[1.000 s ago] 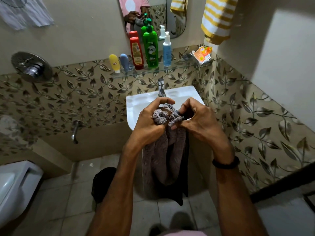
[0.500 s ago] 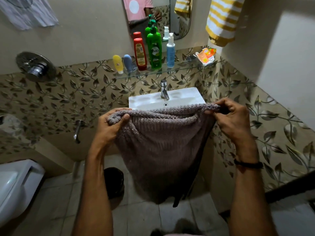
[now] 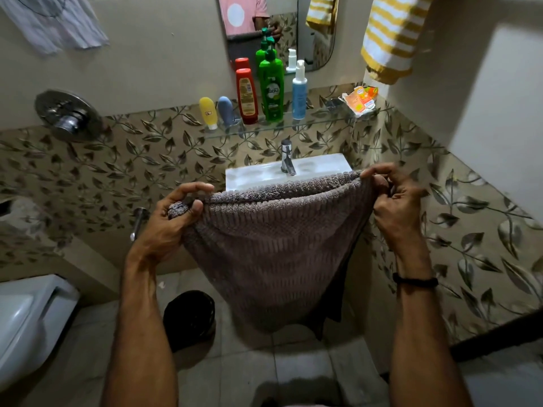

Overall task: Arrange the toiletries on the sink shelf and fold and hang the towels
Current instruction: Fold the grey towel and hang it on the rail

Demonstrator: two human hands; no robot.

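A grey-brown ribbed towel (image 3: 273, 254) hangs spread in front of the white sink (image 3: 255, 174). My left hand (image 3: 173, 218) grips its bunched left top corner. My right hand (image 3: 393, 201) pinches the right top corner. On the glass shelf (image 3: 323, 120) above the tap stand a yellow tube (image 3: 208, 113), a blue tube (image 3: 225, 111), a red bottle (image 3: 246, 95), a green pump bottle (image 3: 271, 89) and a light blue pump bottle (image 3: 299, 94). Orange soap packets (image 3: 360, 99) lie at the shelf's right end. A yellow-and-white striped towel (image 3: 390, 36) hangs at the top right.
A mirror (image 3: 311, 30) is above the shelf. The shower valve (image 3: 66, 116) is on the left wall, with a striped cloth (image 3: 55, 22) hanging above it. A toilet (image 3: 26, 321) stands at lower left, a black bin (image 3: 189, 318) on the floor under the sink.
My hands have pulled apart, and the bunched towel has opened out wide between them. Since half a second ago the spread has stayed about the same.
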